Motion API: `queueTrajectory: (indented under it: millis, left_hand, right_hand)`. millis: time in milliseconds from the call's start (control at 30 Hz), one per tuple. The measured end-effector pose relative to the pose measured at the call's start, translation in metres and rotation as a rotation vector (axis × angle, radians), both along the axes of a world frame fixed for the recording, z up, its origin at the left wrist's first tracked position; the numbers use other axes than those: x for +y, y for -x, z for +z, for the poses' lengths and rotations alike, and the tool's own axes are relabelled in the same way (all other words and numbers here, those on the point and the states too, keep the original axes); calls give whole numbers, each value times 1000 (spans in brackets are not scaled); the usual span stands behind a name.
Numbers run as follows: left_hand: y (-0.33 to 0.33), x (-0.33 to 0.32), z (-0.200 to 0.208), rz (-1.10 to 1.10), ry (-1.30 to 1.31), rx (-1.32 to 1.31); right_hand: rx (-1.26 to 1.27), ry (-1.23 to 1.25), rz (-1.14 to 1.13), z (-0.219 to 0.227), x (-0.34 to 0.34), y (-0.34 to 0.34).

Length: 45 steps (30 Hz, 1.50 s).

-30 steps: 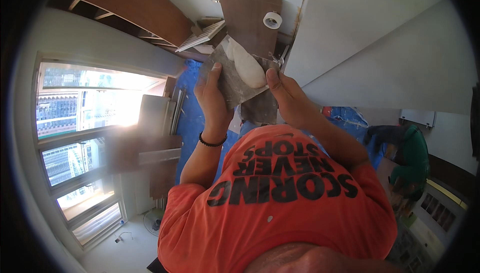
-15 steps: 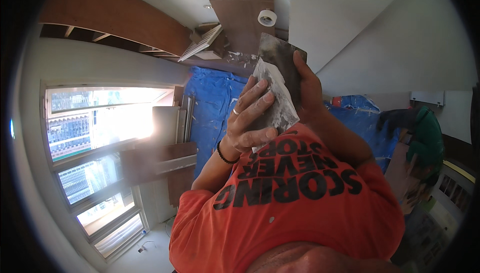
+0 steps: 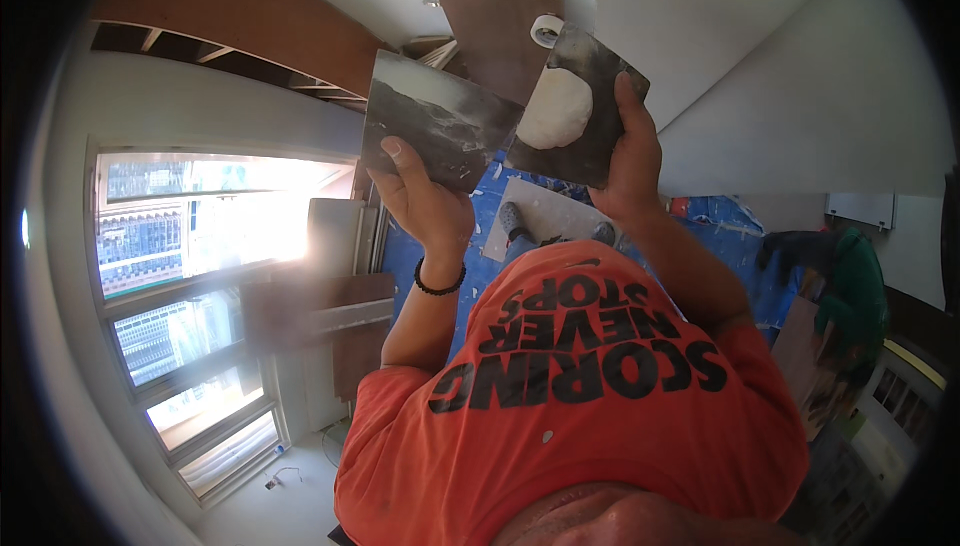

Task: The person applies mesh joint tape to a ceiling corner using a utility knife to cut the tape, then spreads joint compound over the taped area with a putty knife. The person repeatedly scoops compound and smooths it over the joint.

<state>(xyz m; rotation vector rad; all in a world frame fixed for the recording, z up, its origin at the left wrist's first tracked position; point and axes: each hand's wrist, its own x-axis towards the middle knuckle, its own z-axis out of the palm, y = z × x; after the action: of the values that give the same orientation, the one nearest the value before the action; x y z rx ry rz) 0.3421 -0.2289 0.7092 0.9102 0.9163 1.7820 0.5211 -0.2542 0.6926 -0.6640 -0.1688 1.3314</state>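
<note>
My left hand (image 3: 428, 208) is closed on the lower edge of a flat, dark, rectangular putty plate (image 3: 435, 111), thumb across its face. The plate's surface is streaked with grey-white residue. In my right hand (image 3: 634, 166) is a second dark putty plate (image 3: 597, 58), gripped along its right side with the thumb on top. A smooth, rounded lump of white putty (image 3: 556, 109) sits on that plate. Both plates are raised in front of my chest, tilted, with their inner edges close together; whether they touch I cannot tell.
Blue sheeting (image 3: 400, 266) covers the floor, and my feet are on a pale board (image 3: 535, 208). Ahead, a roll of white tape (image 3: 546, 32) lies by a brown board (image 3: 500, 26). Windows (image 3: 190, 226) line the left. At right is a person in green (image 3: 850, 286).
The left plate has come away from the right one and turned, moving left. The right plate has swung to show the white putty lump on its face.
</note>
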Motion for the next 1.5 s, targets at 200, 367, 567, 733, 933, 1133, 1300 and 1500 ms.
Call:
queueTrajectory:
  millis: [200, 367, 567, 733, 933, 1133, 1300, 1500]
  left_hand:
    - [1, -23, 4, -88, -98, 749]
    - [24, -22, 7, -396, -75, 991]
    - [15, -28, 21, -294, -79, 994]
    - [52, -6, -7, -622, 137, 991]
    - [33, 36, -33, -724, 235, -408]
    - [1, 54, -39, -354, 187, -282]
    - [-30, 35, -15, -704, 213, -5]
    - [-32, 40, 11, -501, 81, 426]
  right_hand:
    - [-221, -8, -128, 4, 3, 10]
    - [-177, -63, -206, 16, -3, -4]
    - [-180, -59, -202, -3, -2, -3]
    - [-10, -111, -161, -13, 2, -33]
    - [244, -6, 219, -14, -9, -8]
    - [242, -75, 345, -37, -14, -1]
    - [158, -128, 284, -40, -12, -5]
    - [154, -178, 207, -42, -16, -16]
